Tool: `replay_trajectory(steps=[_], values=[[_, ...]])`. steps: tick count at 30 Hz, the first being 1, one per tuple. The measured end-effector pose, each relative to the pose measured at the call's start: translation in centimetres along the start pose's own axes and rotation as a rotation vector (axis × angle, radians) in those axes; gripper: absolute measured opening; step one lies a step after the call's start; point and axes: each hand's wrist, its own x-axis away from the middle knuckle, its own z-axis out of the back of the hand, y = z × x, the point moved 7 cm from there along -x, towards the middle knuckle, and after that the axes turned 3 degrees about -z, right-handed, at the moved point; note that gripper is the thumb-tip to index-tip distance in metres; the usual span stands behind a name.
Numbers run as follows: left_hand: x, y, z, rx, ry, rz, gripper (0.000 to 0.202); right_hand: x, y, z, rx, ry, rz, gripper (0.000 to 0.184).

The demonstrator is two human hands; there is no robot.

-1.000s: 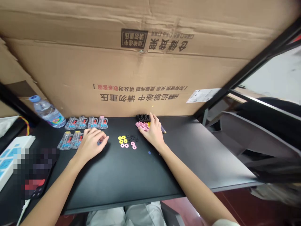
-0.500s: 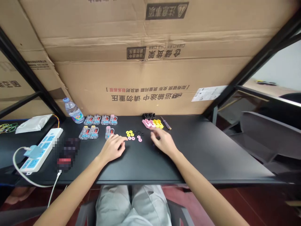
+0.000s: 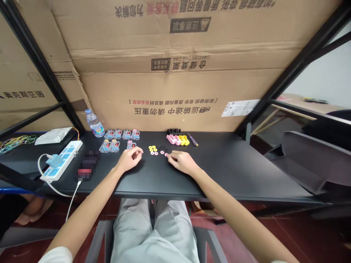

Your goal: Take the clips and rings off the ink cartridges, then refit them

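My left hand [image 3: 130,158] rests on the black table [image 3: 219,171] with fingers curled, just below a small clear packet [image 3: 130,145]; what it holds, if anything, is hidden. My right hand [image 3: 181,161] lies on the table with its fingertips pinched at a pink ring [image 3: 166,155]. Between the hands lies a cluster of small yellow, pink and black rings [image 3: 157,149]. Behind it sit pink clips [image 3: 171,139], yellow clips [image 3: 183,140] and a black clip block [image 3: 173,131].
Several clear packets [image 3: 120,134] lie in rows at the back left beside a water bottle [image 3: 94,123]. A white power strip [image 3: 61,160] with cable and a blurred dark object [image 3: 86,166] are at the left. A small screwdriver [image 3: 192,139] lies right of the clips. Cardboard boxes [image 3: 175,87] wall the back.
The view has pulled back and tilted up. My right hand left the pink clips and came down to the rings. My left hand shifted right, away from the packets.
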Motion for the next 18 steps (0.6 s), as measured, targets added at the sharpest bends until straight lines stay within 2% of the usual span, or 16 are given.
replay_trajectory(steps=[5,13,18], values=[[0.3,0.3,-0.2,-0.006,-0.044,-0.017,0.012,-0.6,-0.1,-0.1,-0.009,-0.009,-0.026,0.036],[0.3,0.2,-0.2,-0.048,-0.063,-0.041,0.012,-0.9,0.1,-0.6,-0.030,0.006,-0.075,0.033],[0.3,0.9,0.3,-0.162,-0.005,-0.042,0.014,-0.6,1.7,0.7,-0.041,0.101,-0.140,0.035]])
